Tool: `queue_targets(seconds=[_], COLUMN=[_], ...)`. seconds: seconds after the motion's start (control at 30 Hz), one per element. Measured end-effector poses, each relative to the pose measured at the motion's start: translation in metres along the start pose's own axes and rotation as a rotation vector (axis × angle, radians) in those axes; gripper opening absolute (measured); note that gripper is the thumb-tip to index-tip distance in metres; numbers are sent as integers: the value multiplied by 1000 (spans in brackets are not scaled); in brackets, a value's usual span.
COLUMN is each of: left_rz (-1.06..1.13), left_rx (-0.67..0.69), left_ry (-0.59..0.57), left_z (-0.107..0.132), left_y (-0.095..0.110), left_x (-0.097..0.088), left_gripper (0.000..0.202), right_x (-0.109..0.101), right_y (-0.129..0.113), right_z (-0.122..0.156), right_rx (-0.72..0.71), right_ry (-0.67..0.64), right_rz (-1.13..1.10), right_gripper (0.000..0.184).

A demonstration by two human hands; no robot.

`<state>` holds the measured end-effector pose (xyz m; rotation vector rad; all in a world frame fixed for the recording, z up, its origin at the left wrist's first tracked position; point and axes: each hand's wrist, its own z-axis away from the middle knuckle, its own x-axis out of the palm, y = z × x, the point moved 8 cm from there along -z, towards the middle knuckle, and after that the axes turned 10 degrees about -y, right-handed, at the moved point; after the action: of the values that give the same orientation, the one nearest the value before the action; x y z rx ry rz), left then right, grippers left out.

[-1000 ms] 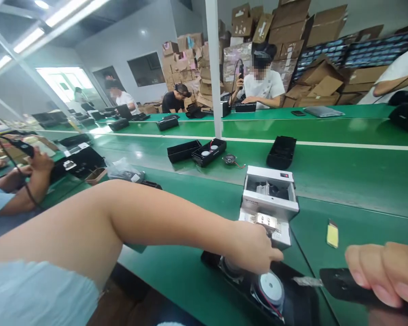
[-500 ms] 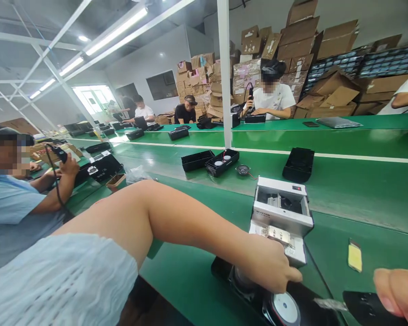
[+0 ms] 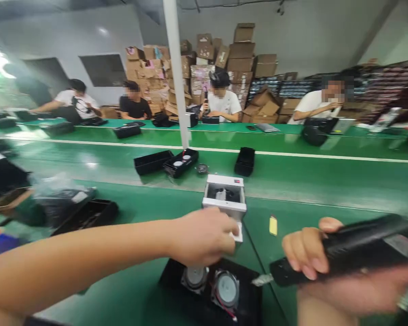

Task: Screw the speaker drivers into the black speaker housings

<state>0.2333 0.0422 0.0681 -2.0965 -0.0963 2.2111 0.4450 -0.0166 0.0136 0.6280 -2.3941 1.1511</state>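
My right hand (image 3: 309,253) is wrapped round a black electric screwdriver (image 3: 363,240), its tip pointing left. My left hand (image 3: 207,237) is over the front of a silver-and-white screw feeder (image 3: 224,206), fingers curled together and slightly blurred. Whatever they may pinch is too small or hidden to see. Below it lies a black speaker housing (image 3: 248,294) with two round speakers, the left one (image 3: 194,277) and the right one (image 3: 227,290). Red wires show by the right speaker. The screwdriver tip is just above the housing's right end.
A small yellow-faced piece (image 3: 273,225) lies right of the feeder. Black housings (image 3: 245,161) and a loose speaker (image 3: 201,169) sit on the belt beyond. At left are an open black case (image 3: 88,215) and a plastic-wrapped bundle (image 3: 61,199). Several co-workers sit across.
The view has swung right. My left hand has drawn back from the feeder toward the housing. The right hand with the screwdriver has come further into view, its tip by the housing.
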Motion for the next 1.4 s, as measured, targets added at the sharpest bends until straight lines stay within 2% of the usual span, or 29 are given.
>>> queue_targets(seconds=[0.03, 0.1, 0.2, 0.33, 0.47, 0.57, 0.67, 0.7, 0.73, 0.83, 0.9, 0.97, 1.1, 1.23, 1.4], left_rz=[32, 92, 177, 267, 359, 431, 563, 638, 711, 901, 946, 952, 959, 983, 962], left_rx=[-93, -305, -520, -601, -607, -650, -655, -642, -641, -701, -748, -796, -818, -795, -709], left_ry=[95, 265, 392, 446, 558, 657, 659, 620, 573, 357, 316, 335, 358, 358, 320], left_z=[4, 12, 15, 11, 32, 74, 120, 132, 143, 160, 164, 162, 156, 152, 138], left_y=[-16, -49, -85, -103, -104, -97, -73, -60, -46, 0, 23, 34, 33, 30, 42], left_x=[-10, -23, -20, -1, 3, 3, 25, 40, 59, 124, 154, 169, 173, 168, 163], left_gripper=[11, 19, 21, 25, 35, 33, 29, 35, 51, 125, 138, 136, 139, 137, 145], right_x=[14, 29, 38, 41, 47, 64, 82, 88, 95, 114, 122, 126, 124, 120, 114], right_y=[-2, -4, -6, -18, -39, -39, -28, -23, -17, 11, 33, 55, 78, 71, 66], right_z=[-7, -14, -15, -15, -19, -30, -43, -48, -53, -70, -78, -82, -80, -79, -75], right_rx=[-14, -38, -45, -81, -175, -119, -92, -99, -111, -132, -131, -90, -2, -22, 6], right_ry=[-14, 77, 211, 292, 342, 255, 206, 186, 158, 50, -13, -54, -46, 14, 92], right_rz=[8, 2, 15, 63, 170, 316, 439, 466, 486, 518, 527, 538, 565, 611, 650], right_gripper=[92, 85, 70, 54, 60, 60, 66, 68, 69, 69, 65, 64, 68, 72, 78])
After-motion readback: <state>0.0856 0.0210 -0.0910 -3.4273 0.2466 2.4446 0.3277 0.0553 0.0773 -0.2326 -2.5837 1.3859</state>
